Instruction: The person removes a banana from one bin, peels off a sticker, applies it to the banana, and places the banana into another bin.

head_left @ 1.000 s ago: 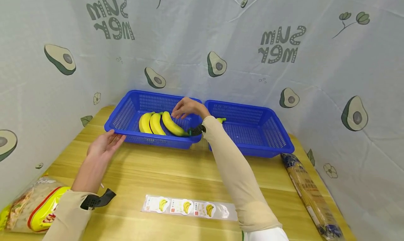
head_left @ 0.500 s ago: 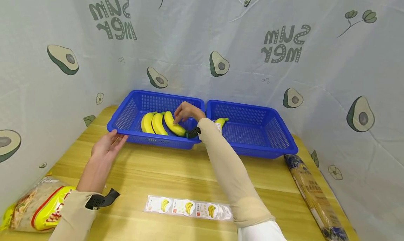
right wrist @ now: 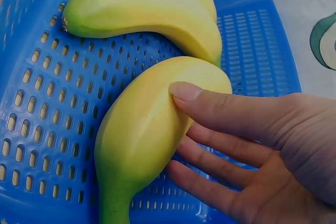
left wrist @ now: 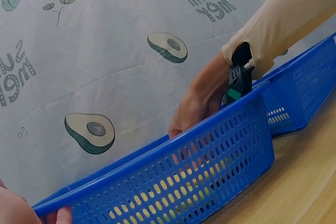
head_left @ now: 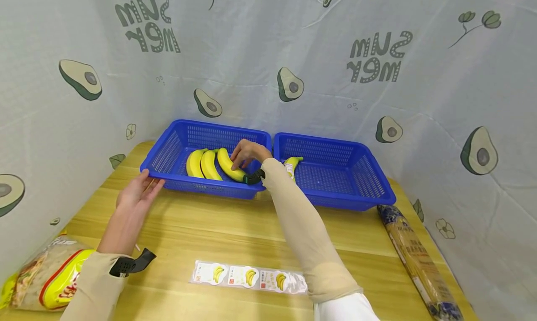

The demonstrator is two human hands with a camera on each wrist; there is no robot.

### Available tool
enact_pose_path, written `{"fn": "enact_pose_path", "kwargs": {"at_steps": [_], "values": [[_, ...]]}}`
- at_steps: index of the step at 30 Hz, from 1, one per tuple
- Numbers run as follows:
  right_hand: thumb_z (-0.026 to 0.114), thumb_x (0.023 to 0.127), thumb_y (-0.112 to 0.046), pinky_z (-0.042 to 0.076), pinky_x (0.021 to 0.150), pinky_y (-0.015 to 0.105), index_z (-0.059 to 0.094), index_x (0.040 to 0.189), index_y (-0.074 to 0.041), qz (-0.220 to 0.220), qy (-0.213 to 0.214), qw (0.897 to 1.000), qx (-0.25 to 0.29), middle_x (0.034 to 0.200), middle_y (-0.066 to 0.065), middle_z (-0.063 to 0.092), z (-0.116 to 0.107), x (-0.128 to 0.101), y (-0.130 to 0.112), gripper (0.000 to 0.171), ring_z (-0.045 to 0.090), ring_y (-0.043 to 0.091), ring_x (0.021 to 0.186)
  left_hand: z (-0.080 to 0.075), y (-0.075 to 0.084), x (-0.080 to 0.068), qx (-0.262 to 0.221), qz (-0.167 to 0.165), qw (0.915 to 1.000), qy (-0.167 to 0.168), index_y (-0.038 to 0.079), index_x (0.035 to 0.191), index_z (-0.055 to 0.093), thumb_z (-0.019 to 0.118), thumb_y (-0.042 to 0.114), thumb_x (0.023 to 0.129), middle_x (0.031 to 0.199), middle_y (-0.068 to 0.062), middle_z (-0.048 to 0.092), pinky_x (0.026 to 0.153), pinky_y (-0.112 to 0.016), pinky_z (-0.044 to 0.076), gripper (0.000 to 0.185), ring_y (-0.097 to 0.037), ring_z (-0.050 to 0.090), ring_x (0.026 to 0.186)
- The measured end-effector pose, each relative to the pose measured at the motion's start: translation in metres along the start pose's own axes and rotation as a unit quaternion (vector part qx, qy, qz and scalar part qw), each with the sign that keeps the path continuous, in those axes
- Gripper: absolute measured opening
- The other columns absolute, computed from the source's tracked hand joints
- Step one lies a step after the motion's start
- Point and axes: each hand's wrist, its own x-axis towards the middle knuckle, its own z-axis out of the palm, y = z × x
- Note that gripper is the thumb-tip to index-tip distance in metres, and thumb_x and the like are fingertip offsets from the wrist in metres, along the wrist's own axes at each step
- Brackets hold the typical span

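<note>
Three yellow bananas lie in the left blue basket (head_left: pixel 205 189). My right hand (head_left: pixel 251 153) reaches into it and holds the rightmost banana (head_left: pixel 226 163). In the right wrist view the thumb presses on top of this banana (right wrist: pixel 144 121), while the fingers lie against its side, their tips partly hidden. Two more bananas (right wrist: pixel 139 4) rest beyond it. My left hand (head_left: pixel 135 192) grips the front left corner of the same basket, thumb at the rim and fingers below. At the lower left of the left wrist view only part of that hand (left wrist: pixel 18 208) shows.
Beside it stands a second blue basket (head_left: pixel 356 204) containing a labelled banana (head_left: pixel 292 163), partly hidden by my right sleeve. A strip of banana stickers (head_left: pixel 249 277) lies on the wooden table (head_left: pixel 201 232). A yellow-labelled bag (head_left: pixel 50 274) is at left, a long noodle pack (head_left: pixel 417 260) at right.
My right hand has come down from above the left basket onto the rightmost banana and now holds it. The left hand has stayed at the basket's corner.
</note>
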Motion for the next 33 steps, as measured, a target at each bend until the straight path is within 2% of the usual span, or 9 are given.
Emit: {"fn": "enact_pose_path", "kwargs": {"at_steps": [6,14,20,24,27,31,33], "values": [[0.087,0.093,-0.008,0.062,0.099,0.039,0.067,0.142,0.004,0.015,-0.020,1.000,-0.014,0.143,0.019,0.067,0.001,0.000,-0.004,0.054,0.070,0.030,0.122,-0.001,0.004,0.003,-0.009,0.002,0.9999,0.013,0.025,0.151,0.054,0.065,0.001,0.105,0.123,-0.001,0.059,0.112,-0.029,0.050,0.054,-0.012,0.053,0.134],[0.086,0.092,-0.006,0.062,0.099,0.039,0.059,0.150,0.003,0.023,-0.030,0.999,-0.025,0.148,0.020,0.064,0.003,0.003,-0.006,0.064,0.070,0.030,0.124,-0.003,0.005,0.003,-0.007,0.004,0.9999,0.008,0.025,0.154,0.052,0.065,-0.001,0.104,0.123,-0.002,0.062,0.112,-0.030,0.050,0.058,-0.013,0.050,0.139],[0.083,0.095,-0.006,0.062,0.100,0.040,0.058,0.151,0.003,0.023,-0.035,0.998,-0.042,0.149,0.018,0.064,-0.001,-0.002,-0.011,0.062,0.070,0.030,0.123,-0.001,0.002,0.004,-0.004,0.007,0.9999,0.013,0.020,0.140,0.062,0.066,-0.001,0.104,0.121,-0.002,0.062,0.109,-0.030,0.053,0.042,-0.014,0.053,0.134],[0.081,0.097,-0.004,0.061,0.102,0.040,0.061,0.148,0.003,0.022,-0.028,0.998,-0.053,0.152,0.017,0.062,-0.005,-0.009,-0.014,0.056,0.073,0.022,0.110,0.001,0.000,0.003,-0.007,0.005,0.9999,0.011,0.019,0.136,0.065,0.066,-0.001,0.104,0.121,-0.002,0.061,0.109,-0.030,0.053,0.038,-0.014,0.053,0.133],[0.081,0.096,-0.002,0.061,0.101,0.039,0.066,0.142,0.005,0.004,-0.010,0.998,-0.058,0.149,0.018,0.064,-0.008,-0.014,-0.017,0.049,0.067,0.014,0.094,0.000,0.001,0.003,-0.016,0.001,0.9998,0.009,0.019,0.136,0.065,0.068,-0.002,0.103,0.121,-0.003,0.061,0.110,-0.031,0.053,0.039,-0.014,0.053,0.133],[0.081,0.095,-0.001,0.062,0.093,0.032,0.070,0.136,0.006,-0.031,0.012,0.998,-0.057,0.142,0.020,0.068,-0.010,-0.021,-0.021,0.043,0.063,0.012,0.087,-0.002,0.003,0.003,-0.014,-0.001,0.9998,0.012,0.021,0.141,0.064,0.068,-0.002,0.102,0.119,-0.002,0.062,0.110,-0.031,0.052,0.045,-0.013,0.053,0.134],[0.082,0.095,-0.002,0.062,0.086,0.028,0.071,0.135,0.005,-0.047,0.021,0.997,-0.055,0.141,0.020,0.069,-0.011,-0.025,-0.022,0.042,0.066,0.012,0.088,-0.003,0.004,0.003,-0.005,0.000,0.9999,0.010,0.024,0.148,0.059,0.067,0.000,0.103,0.120,-0.002,0.062,0.110,-0.030,0.051,0.051,-0.012,0.052,0.135]]}}
